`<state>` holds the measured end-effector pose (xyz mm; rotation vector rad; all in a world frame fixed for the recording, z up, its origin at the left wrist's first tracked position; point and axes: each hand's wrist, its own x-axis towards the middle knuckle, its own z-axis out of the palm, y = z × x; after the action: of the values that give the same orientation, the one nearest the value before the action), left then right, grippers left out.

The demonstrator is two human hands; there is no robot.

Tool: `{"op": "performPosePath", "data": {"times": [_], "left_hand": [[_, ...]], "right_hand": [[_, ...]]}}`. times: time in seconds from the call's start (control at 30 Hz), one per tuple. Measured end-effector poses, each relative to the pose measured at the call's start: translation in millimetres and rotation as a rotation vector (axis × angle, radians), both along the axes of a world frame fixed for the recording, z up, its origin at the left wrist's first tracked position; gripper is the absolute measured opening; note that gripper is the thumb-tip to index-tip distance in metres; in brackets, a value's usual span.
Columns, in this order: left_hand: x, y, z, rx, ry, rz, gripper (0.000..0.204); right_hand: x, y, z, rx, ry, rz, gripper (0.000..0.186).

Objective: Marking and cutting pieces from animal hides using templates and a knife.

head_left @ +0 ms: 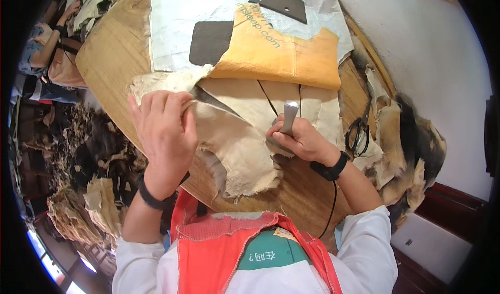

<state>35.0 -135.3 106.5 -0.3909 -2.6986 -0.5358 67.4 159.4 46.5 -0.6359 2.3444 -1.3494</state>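
A pale cream pelt (pixel 234 153), skin side up with grey fur along its lower edge, lies across the wooden table (pixel 112 57) in front of me. My left hand (pixel 165 130) is closed on the pelt's upper left edge, thumb against the fingers. In my right hand (pixel 307 140) is a short silver-grey metal tool (pixel 290 114), its flat end pointing up; the fist hides its lower part, and I cannot make out a blade. This hand rests over the pelt's right side. Dark slits run through the skin between and beyond my hands.
Beyond the pelt lie a yellow-orange sheet (pixel 286 57), a white sheet (pixel 172 28), a dark square piece (pixel 211 41) and a dark plate with two holes (pixel 278 5). Black-handled scissors (pixel 358 136) and furs (pixel 398 143) are at right. Another person (pixel 44 54) works at far left.
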Motion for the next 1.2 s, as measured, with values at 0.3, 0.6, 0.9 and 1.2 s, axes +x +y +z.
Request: {"op": "performPosePath", "data": {"times": [0.3,0.6,0.9,1.2], "left_hand": [[26,50,-57,-0.036,-0.312,-0.328,0.035],[23,44,-69,0.031,-0.311,-0.361,0.021],[23,55,-66,0.034,-0.100,-0.480,0.011],[27,46,-29,0.161,-0.253,-0.565,0.011]], "right_hand": [[-9,-29,-12,-0.205,-0.020,-0.202,0.022],[-13,-31,-16,-0.069,0.100,-0.067,0.018],[-18,-46,-21,-0.084,0.119,-0.091,0.014],[13,-1,-22,-0.158,0.136,0.046,0.013]]}}
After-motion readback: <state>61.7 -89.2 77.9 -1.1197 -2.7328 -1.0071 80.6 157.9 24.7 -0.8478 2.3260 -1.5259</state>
